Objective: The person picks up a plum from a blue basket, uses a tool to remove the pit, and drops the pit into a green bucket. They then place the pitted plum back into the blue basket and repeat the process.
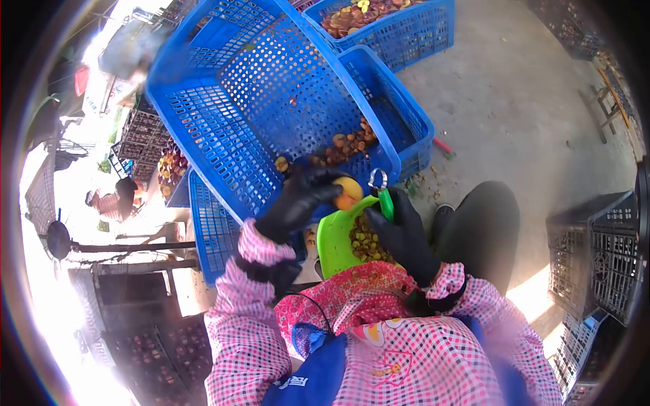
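My left hand (305, 197), in a black glove, is closed around a yellow-orange fruit (348, 193) that looks like a peach. In my right hand (407, 233), also black-gloved, is a corer (386, 203) with a green handle and a looped metal end pointing up. The loop is just right of the fruit, apart from it. Below both hands, a bright green basin (332, 245) rests by my lap and contains many small brownish-yellow pieces, perhaps pits. Behind my left hand, a large blue crate (271, 88) leans tilted, with some brownish fruit (345, 147) along its lower side.
A smaller blue crate (414, 135) stands beneath the tilted one. Another blue crate (423, 40) behind holds cut fruit. A red-handled object (443, 145) lies on the concrete floor (514, 128). Black crates (589, 254) are stacked at right. A person (112, 201) is at far left.
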A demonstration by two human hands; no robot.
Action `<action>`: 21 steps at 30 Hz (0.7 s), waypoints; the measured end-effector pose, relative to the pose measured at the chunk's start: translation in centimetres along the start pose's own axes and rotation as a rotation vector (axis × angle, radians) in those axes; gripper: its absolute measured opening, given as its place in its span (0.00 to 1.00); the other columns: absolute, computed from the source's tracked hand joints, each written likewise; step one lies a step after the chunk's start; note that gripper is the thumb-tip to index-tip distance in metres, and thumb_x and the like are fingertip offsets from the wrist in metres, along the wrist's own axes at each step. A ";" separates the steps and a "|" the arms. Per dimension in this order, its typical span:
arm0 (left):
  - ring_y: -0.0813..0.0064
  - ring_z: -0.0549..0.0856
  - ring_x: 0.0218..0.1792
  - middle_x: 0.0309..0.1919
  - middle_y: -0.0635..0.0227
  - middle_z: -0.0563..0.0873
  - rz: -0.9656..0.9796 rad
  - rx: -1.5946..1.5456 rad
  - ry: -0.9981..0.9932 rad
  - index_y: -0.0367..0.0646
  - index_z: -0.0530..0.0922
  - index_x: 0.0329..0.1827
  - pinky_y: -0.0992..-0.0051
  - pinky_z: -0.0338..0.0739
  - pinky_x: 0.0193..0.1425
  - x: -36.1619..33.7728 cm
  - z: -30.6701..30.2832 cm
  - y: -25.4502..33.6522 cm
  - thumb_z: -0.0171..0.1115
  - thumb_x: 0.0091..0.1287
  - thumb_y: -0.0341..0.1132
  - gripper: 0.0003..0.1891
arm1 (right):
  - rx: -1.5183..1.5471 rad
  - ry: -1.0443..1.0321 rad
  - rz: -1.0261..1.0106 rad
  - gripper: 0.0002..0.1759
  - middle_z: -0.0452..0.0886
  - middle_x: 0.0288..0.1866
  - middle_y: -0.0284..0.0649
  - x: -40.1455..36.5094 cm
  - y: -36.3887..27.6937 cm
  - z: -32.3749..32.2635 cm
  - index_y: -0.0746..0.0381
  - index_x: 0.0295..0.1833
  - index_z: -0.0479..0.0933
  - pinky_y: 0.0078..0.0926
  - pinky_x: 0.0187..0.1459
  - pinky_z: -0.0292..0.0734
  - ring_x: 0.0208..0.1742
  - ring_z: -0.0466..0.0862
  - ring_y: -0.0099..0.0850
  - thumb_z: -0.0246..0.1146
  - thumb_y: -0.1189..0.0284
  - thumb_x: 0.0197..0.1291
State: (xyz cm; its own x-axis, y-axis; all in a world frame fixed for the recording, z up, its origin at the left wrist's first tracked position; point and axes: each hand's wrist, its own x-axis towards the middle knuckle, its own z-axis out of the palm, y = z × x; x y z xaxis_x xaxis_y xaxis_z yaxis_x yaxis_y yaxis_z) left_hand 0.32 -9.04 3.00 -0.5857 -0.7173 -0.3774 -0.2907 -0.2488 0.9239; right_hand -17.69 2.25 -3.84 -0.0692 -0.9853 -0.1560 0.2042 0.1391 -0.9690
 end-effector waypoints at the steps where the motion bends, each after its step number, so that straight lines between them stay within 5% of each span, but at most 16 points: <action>1: 0.78 0.83 0.44 0.45 0.65 0.85 -0.035 -0.058 0.075 0.33 0.77 0.58 0.77 0.78 0.49 -1.4 2.3 0.0 0.62 0.68 0.36 0.20 | -0.002 0.000 0.003 0.25 0.81 0.40 0.44 -0.3 -0.1 0.1 0.61 0.57 0.69 0.35 0.39 0.76 0.37 0.83 0.36 0.69 0.64 0.59; 3: 0.79 0.82 0.42 0.44 0.66 0.84 -0.075 -0.123 0.160 0.35 0.77 0.60 0.78 0.78 0.47 -3.7 5.3 -1.4 0.60 0.71 0.39 0.20 | -0.098 -0.023 -0.170 0.27 0.81 0.44 0.45 -1.0 -0.1 0.5 0.63 0.58 0.69 0.36 0.44 0.76 0.42 0.83 0.37 0.70 0.63 0.58; 5: 0.81 0.81 0.42 0.46 0.65 0.83 0.036 -0.552 0.162 0.41 0.73 0.66 0.79 0.77 0.42 -5.6 6.5 -4.4 0.57 0.73 0.47 0.24 | -0.055 -0.082 -0.159 0.30 0.80 0.47 0.46 -1.7 0.3 0.7 0.64 0.58 0.69 0.38 0.47 0.75 0.46 0.83 0.39 0.71 0.61 0.56; 7: 0.84 0.80 0.38 0.48 0.66 0.82 0.052 -0.523 0.164 0.47 0.68 0.71 0.80 0.75 0.37 -7.0 6.6 -6.3 0.53 0.74 0.50 0.27 | -0.143 -0.197 -0.140 0.32 0.80 0.48 0.47 -2.2 0.4 0.6 0.64 0.59 0.69 0.37 0.47 0.75 0.47 0.83 0.41 0.72 0.58 0.55; 10: 0.82 0.80 0.37 0.55 0.67 0.80 0.069 0.079 0.450 0.48 0.63 0.75 0.81 0.75 0.37 -8.4 6.2 -6.7 0.52 0.75 0.50 0.28 | -0.278 -0.210 -0.189 0.25 0.82 0.42 0.47 -2.8 0.4 0.5 0.62 0.57 0.71 0.39 0.42 0.76 0.42 0.84 0.43 0.67 0.59 0.61; 12: 0.82 0.80 0.36 0.53 0.67 0.82 0.098 -0.086 0.466 0.46 0.65 0.73 0.81 0.75 0.37 -9.1 6.5 -6.6 0.52 0.75 0.49 0.28 | -0.386 -0.205 -0.311 0.16 0.82 0.32 0.48 -2.7 0.4 0.7 0.61 0.49 0.75 0.43 0.34 0.76 0.33 0.84 0.48 0.61 0.59 0.65; 16: 0.81 0.79 0.34 0.45 0.67 0.84 0.093 -0.473 0.432 0.42 0.69 0.70 0.82 0.74 0.34 -9.1 7.1 -7.8 0.48 0.76 0.53 0.28 | -0.564 -0.270 -0.405 0.16 0.81 0.27 0.50 -3.3 1.3 1.1 0.61 0.41 0.75 0.47 0.30 0.74 0.28 0.82 0.51 0.62 0.58 0.64; 21: 0.80 0.81 0.34 0.41 0.67 0.85 -0.013 -0.398 0.482 0.41 0.74 0.60 0.82 0.72 0.32 -9.1 7.3 -8.2 0.39 0.76 0.60 0.31 | -0.578 -0.312 -0.411 0.17 0.78 0.21 0.50 -3.7 1.9 1.3 0.60 0.36 0.75 0.51 0.26 0.71 0.23 0.80 0.53 0.61 0.56 0.64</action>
State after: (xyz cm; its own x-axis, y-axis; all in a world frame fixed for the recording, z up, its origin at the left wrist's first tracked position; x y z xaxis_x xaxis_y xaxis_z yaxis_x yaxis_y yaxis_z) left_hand 2.52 4.25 -1.57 -0.1500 -0.9025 -0.4038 0.0626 -0.4163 0.9071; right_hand -15.80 6.09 -4.88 0.2665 -0.9394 0.2159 -0.3267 -0.2987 -0.8967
